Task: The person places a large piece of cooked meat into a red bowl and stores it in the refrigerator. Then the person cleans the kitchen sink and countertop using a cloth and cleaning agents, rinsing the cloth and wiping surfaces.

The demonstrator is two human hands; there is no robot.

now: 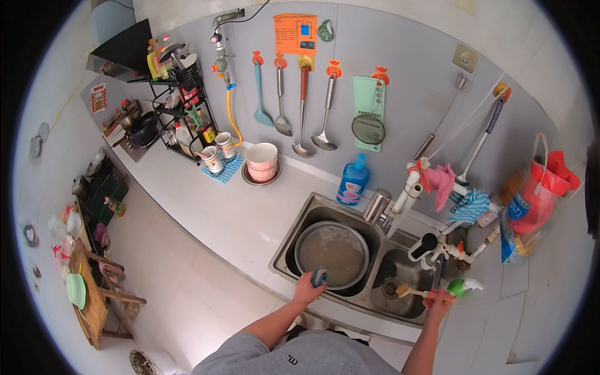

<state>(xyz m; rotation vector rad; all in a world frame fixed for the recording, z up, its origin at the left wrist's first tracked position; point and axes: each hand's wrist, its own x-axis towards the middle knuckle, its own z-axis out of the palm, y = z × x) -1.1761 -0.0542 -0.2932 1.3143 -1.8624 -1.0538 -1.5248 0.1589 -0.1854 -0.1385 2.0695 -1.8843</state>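
Note:
My left hand is closed on a blue-and-grey cloth, at the near rim of a round metal basin. The basin holds cloudy brownish water and sits in the larger bowl of a steel double sink. Over the right edge of the smaller sink bowl, my right hand grips the handle of a dish brush. Its tan bristle head points left, close to the drain. Just beyond my right hand lies a green spray bottle with a white nozzle.
Blue dish soap and a steel cup stand behind the sink. White pipes carry a pink cloth and a checked cloth. Stacked pink bowls stand on the counter. Ladles and spatulas hang on the wall.

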